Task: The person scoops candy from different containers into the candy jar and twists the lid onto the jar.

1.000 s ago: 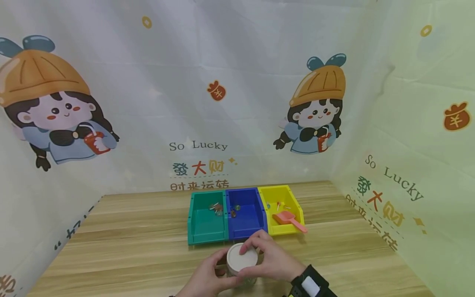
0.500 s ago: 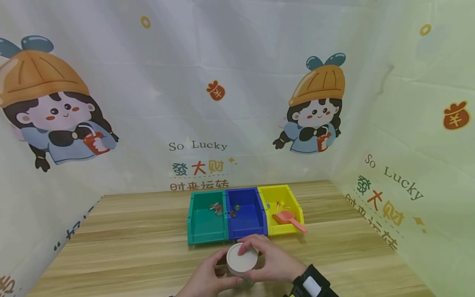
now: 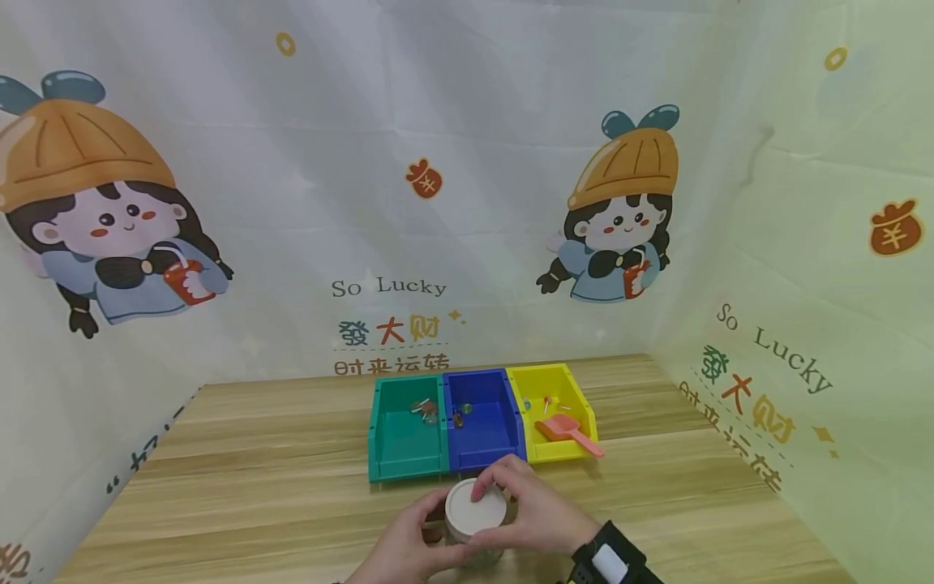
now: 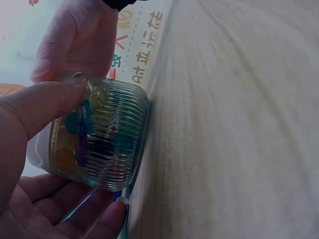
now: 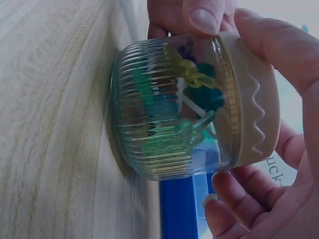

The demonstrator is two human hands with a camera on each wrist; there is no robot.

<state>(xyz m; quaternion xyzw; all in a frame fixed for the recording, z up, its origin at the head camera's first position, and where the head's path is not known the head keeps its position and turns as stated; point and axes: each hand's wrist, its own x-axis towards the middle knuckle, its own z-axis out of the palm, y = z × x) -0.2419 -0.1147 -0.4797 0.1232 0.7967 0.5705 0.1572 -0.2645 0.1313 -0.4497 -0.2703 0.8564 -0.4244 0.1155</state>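
A ribbed clear jar stands on the wooden table in front of me, with a cream screw lid on its mouth. Through its wall, small plastic pieces in yellow, green, blue, orange and white show in both wrist views. My left hand grips the jar's side from the left, thumb pressed near the shoulder. From the right, my right hand holds the lid, thumb at its near rim and index finger reaching over the top. In the right wrist view the lid sits flush on the glass.
Beyond the jar, a green bin, a blue bin and a yellow bin stand side by side, with a few small items in each. A pink scoop lies in the yellow one, handle over its front edge. Printed cloth hangs behind.
My right hand's fingers dipped slightly around the lid half a second ago and are back near their earlier position. The left hand and the jar stay in place.
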